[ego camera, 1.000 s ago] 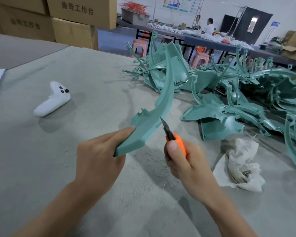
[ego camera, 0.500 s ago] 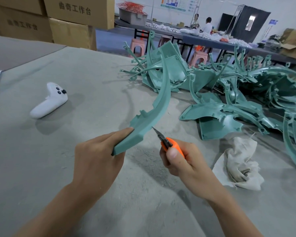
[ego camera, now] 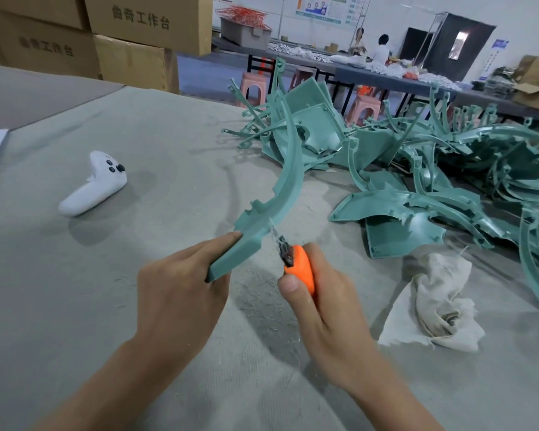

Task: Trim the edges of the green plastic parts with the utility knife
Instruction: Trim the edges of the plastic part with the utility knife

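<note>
Factory floor, big worktable (ego camera: 112, 306) under grey felt, cardboard boxes (ego camera: 147, 23) stacked at the far left edge, people at another bench in the background.

My left hand (ego camera: 181, 290) grips the near end of one curved green part (ego camera: 285, 181); the index finger lies straight along its top edge and the rest curl underneath. The part is off the table and arcs up and away from me. My right hand (ego camera: 330, 309) is wrapped round the orange utility knife (ego camera: 299, 269), with the thumb (ego camera: 288, 283) pressed on the handle's back. The blade tip is touching the part's right-hand edge, just beyond my left-hand grip.

Status, my read: mid-cut on this piece, working the edge near the held end. Fine shavings (ego camera: 262, 309) litter the felt below my hands, so some trimming is done. The pile of green parts (ego camera: 448, 175) on the right is large and tangled. I can't tell which of those are trimmed, and I see no separate finished stack. I'd assume most of the job is left.

Also on the table: a white controller (ego camera: 94, 185) at left, well apart from the work, and a crumpled rag (ego camera: 439, 306) at right near the pile.
</note>
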